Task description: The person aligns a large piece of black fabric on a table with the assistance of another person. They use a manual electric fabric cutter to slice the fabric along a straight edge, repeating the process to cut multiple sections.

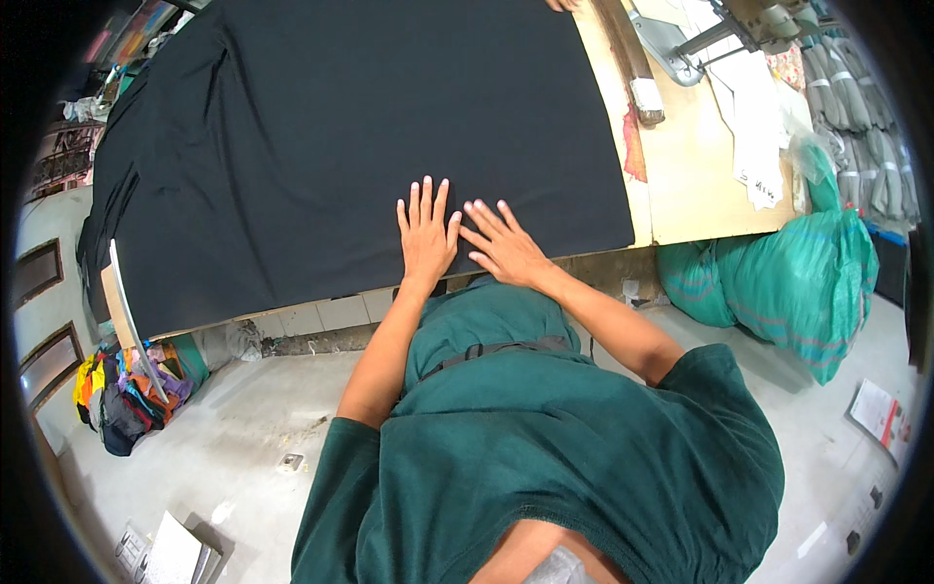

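Observation:
A wide sheet of black fabric covers most of the table, with folds and creases toward its left side. My left hand lies flat on the fabric near the table's front edge, fingers stretched away from me. Just to its right, my right hand also rests flat on the cloth, fingers spread and angled to the left. The two hands almost meet, and neither holds anything. At the far edge of the fabric, a bit of another person's hand shows.
Right of the fabric, the pale tabletop bears a wooden bar, white papers and a metal machine. A stuffed green sack stands by the table's right end. Colourful cloth scraps lie on the floor at left. Grey bundles are stacked far right.

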Tool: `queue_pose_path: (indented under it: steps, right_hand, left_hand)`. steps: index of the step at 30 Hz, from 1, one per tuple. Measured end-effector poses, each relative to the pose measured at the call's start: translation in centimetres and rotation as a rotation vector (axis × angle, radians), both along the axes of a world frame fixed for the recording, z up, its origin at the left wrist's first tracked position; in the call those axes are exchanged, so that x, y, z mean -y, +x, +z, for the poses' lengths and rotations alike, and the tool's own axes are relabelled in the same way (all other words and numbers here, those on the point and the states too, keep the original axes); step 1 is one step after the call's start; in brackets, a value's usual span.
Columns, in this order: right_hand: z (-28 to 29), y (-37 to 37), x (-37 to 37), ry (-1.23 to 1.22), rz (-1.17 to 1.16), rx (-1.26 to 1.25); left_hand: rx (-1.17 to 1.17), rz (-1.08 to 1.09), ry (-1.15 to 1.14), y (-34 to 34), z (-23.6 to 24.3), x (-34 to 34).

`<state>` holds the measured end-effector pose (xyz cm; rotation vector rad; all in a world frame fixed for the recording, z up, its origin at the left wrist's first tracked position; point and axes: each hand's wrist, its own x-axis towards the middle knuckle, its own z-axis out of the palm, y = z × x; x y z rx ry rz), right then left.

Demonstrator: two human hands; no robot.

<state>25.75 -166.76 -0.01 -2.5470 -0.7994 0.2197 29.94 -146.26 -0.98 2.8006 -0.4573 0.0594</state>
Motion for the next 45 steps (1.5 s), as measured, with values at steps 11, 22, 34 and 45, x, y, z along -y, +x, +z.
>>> queue_pose_path:
  steps: [11,22,34,45]
  right_hand:
    - [-1.2,11.0,20.7,-0.113,-0.833,0.585]
    - [-4.0,20.8,32.1,-0.269,-1.079,0.103]
    - [14.4,16.6,14.0,0.284,-1.165,0.260]
    - [-0.4,13.1,3.3,-0.616,-1.297,-0.132]
  left_hand:
    - [-0.085,-0.179,0.052,-1.9,0.7,-1.2]
    - [-0.161,-0.998,-0.407,1.3,-3.3,7.3]
    - [0.132,0.249,-0.030,1.3,-1.1,-14.0]
    - [0.076,0.448,-0.111,-6.2,0.1,-25.1]
